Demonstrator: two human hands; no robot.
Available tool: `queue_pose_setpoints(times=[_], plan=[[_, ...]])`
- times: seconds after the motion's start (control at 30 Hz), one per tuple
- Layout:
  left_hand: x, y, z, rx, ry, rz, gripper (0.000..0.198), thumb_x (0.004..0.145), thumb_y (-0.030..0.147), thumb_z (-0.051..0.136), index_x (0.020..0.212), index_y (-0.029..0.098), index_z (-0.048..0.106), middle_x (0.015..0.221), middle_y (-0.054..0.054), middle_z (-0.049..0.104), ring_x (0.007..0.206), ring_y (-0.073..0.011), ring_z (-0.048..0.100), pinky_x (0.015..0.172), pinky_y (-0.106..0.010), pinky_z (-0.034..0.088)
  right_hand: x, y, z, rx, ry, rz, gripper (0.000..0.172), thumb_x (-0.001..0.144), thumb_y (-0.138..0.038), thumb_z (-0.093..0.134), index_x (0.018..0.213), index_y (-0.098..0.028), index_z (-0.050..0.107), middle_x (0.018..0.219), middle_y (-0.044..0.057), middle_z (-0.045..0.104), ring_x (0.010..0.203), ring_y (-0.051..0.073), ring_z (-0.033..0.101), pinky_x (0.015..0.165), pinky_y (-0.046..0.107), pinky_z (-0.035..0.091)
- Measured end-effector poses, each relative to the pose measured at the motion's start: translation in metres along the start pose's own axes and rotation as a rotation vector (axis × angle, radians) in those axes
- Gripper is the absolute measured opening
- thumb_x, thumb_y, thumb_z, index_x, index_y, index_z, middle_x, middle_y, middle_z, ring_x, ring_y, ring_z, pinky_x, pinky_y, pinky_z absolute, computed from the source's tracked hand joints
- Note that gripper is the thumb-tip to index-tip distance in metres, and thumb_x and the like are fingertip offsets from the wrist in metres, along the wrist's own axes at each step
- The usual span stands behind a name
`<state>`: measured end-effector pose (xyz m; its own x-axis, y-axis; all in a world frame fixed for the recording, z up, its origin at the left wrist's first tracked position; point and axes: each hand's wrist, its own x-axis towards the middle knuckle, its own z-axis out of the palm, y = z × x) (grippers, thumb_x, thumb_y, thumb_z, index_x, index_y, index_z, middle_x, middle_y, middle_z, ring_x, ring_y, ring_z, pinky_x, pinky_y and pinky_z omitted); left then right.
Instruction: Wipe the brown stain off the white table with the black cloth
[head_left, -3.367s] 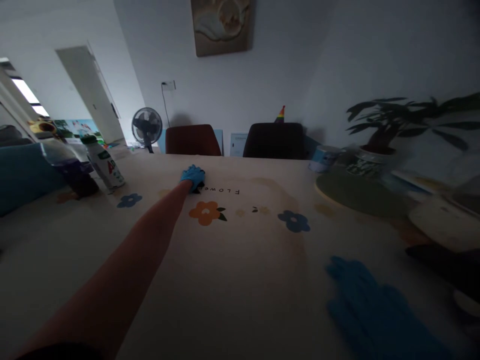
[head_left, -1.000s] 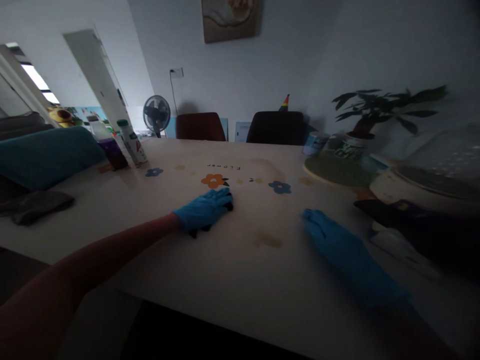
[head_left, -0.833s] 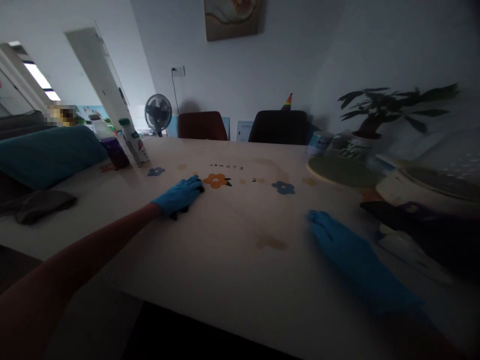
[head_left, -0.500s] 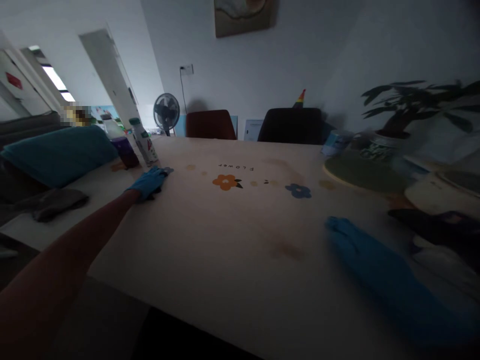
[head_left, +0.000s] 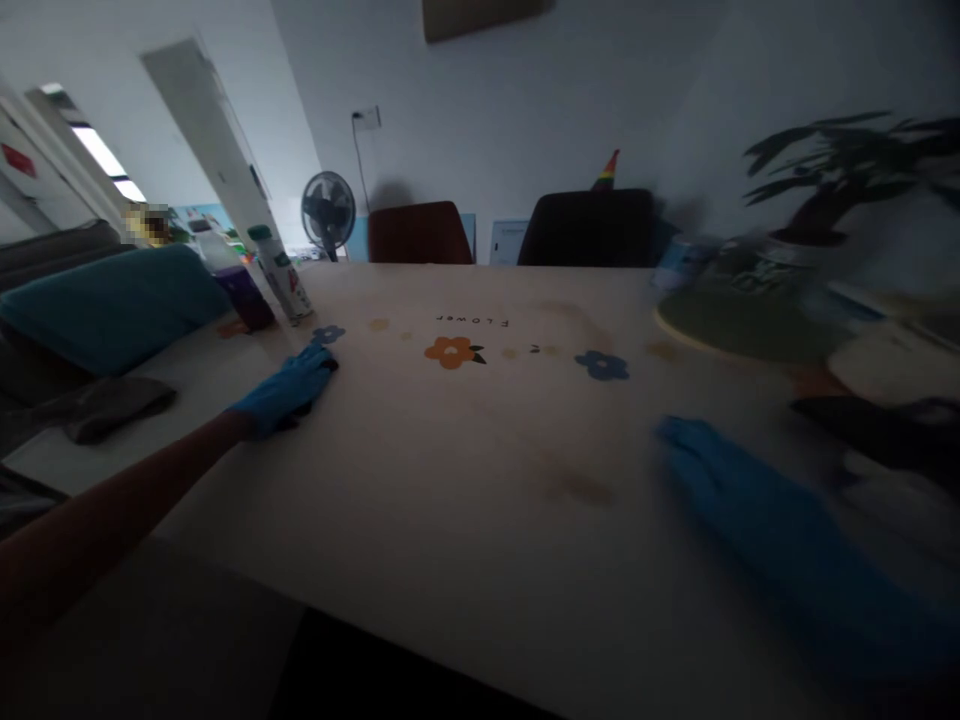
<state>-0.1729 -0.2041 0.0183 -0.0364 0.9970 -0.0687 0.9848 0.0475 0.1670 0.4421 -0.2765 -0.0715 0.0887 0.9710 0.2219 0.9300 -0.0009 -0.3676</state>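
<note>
My left hand (head_left: 285, 390), in a blue glove, reaches out over the left part of a cream tablecloth with a flower print (head_left: 465, 470). It presses down on a small dark cloth (head_left: 302, 408), of which only an edge shows under the fingers. The hand lies just in front of a blue printed flower (head_left: 328, 333) and a white bottle with a green cap (head_left: 283, 275). My right hand (head_left: 750, 510), also gloved in blue and blurred, lies flat on the table at the right with nothing in it.
A dark purple container (head_left: 244, 300) stands beside the bottle. A teal cushion (head_left: 105, 305) and a grey cloth (head_left: 105, 410) lie at the left. At the right are a round green mat (head_left: 742, 325), a potted plant (head_left: 832, 170) and dim dishes. Two chairs (head_left: 418, 232) stand behind the table.
My left hand slid the dark cloth from the table's middle leftward toward the bottle, then drew back a little toward me. My right hand stayed flat on the right.
</note>
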Motion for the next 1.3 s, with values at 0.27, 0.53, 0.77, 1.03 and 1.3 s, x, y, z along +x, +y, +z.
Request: queue_pose_setpoints(times=[0.27,0.53,0.77,1.03,1.3], plan=[[-0.042,0.106,0.028,-0.078,-0.243,0.482,0.075,0.118,0.055,0.038,0.187,0.030,0.047,0.201,-0.004,0.025,0.186,-0.0345,0.023,0.149,-0.049,0.025,-0.005,-0.044,-0.023,0.040,-0.053,0.114,0.071,0.116,-0.050,0.035,0.172,-0.021,0.066,0.184,0.013,0.059,0.173,0.037,0.054,0.148,0.059,0.039],[-0.034,0.213,0.067,-0.101,-0.253,1.077,0.058,0.125,0.047,0.051,0.182,0.034,0.058,0.196,-0.004,0.038,0.183,-0.0318,0.037,0.152,-0.050,0.025,0.000,-0.036,-0.011,0.208,0.194,0.074,0.061,0.115,-0.046,0.041,0.160,-0.023,0.077,0.173,0.012,0.071,0.165,0.038,0.063,0.143,0.065,0.045],[0.002,0.295,0.078,-0.120,-0.309,1.272,0.057,0.125,0.050,0.053,0.180,0.035,0.060,0.196,-0.004,0.040,0.182,-0.0326,0.037,0.152,-0.055,0.026,-0.008,-0.048,-0.041,0.343,0.283,0.076,0.055,0.115,-0.049,0.048,0.154,-0.026,0.079,0.170,0.012,0.073,0.164,0.038,0.065,0.143,0.067,0.045],[0.071,0.355,0.089,-0.093,-0.237,1.167,0.057,0.125,0.046,0.049,0.178,0.029,0.062,0.197,-0.005,0.036,0.185,-0.0331,0.031,0.152,-0.053,0.023,-0.003,-0.039,-0.021,0.391,0.355,0.046,0.055,0.116,-0.050,0.046,0.149,-0.024,0.081,0.163,0.013,0.078,0.158,0.037,0.071,0.140,0.064,0.051],[0.156,0.405,0.091,-0.004,-0.162,0.956,0.059,0.124,0.039,0.047,0.180,0.027,0.058,0.198,-0.011,0.033,0.183,-0.0334,0.033,0.150,-0.055,0.025,-0.017,-0.052,-0.026,0.422,0.364,0.083,0.058,0.119,-0.058,0.047,0.152,-0.025,0.081,0.165,0.011,0.078,0.157,0.035,0.071,0.141,0.063,0.051]])
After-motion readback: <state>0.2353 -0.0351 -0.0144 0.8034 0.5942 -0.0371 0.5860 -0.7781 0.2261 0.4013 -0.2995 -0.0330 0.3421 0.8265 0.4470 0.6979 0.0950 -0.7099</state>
